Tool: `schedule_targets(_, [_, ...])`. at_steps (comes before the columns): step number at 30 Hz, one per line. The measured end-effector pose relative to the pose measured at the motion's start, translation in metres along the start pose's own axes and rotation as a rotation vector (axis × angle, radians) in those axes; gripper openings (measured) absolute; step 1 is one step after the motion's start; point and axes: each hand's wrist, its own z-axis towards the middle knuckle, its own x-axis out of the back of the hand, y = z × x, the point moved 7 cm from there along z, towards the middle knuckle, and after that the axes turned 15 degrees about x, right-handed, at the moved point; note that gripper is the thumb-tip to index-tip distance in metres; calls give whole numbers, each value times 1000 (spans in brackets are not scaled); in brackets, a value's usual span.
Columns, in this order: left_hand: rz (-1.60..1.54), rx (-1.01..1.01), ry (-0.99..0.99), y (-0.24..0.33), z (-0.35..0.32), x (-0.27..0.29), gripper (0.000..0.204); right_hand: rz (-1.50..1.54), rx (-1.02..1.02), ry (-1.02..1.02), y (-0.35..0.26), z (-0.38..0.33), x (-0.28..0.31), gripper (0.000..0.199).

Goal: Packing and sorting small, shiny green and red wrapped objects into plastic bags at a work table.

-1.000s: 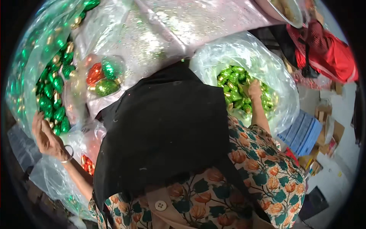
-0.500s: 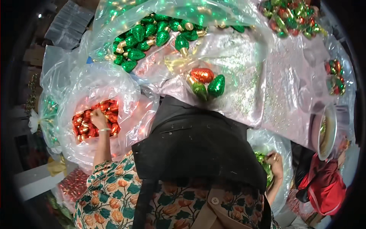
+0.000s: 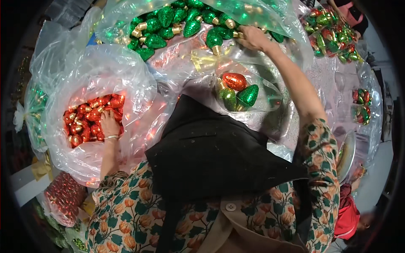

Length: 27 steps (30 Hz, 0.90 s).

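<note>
My left hand [image 3: 110,125], a bangle at its wrist, reaches into a clear plastic bag [image 3: 126,74] of glittery red bulb-shaped ornaments [image 3: 86,114]. Its fingers lie apart over the bulbs; their tips are partly hidden among them. Stretched far forward, my right hand [image 3: 253,39] has its fingers closed at the gold cap of a green bulb ornament [image 3: 222,32], beside the heap of green bulbs [image 3: 192,28]. Nearer to me lies a small clear bag [image 3: 265,90] with a red bulb [image 3: 234,81], a bright green bulb [image 3: 249,95] and a yellowish-green bulb [image 3: 228,99].
A large clear sheet [image 3: 278,17] overhangs the green heap. Bagged mixed ornaments [image 3: 331,33] lie at the far right, with smaller packs [image 3: 361,105] below them. A round container [image 3: 346,156] stands at the right edge. Another person's arm [image 3: 337,10] shows at the top right.
My right hand has left the bag of light green bulbs at the lower right and reached forward to the green heap. My left hand stays among the red bulbs, its fingers more spread.
</note>
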Motion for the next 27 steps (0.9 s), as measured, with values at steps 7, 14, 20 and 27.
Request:
schedule_targets(7, [116,-570,211,23,4,-25,57,-123,-212,-82,10,6,-21,41])
schedule_targets(14, [262,-427,-258,8,31,-49,55,543,-538,149,-68,-95,120,36])
schedule_targets(20, [-20,-396,-169,14,56,58,39,402,-385,269,-115,-131,145,28])
schedule_targets(27, [-1206,-742,135,159,-14,335,44,843,-694,673,-149,-148,142,22])
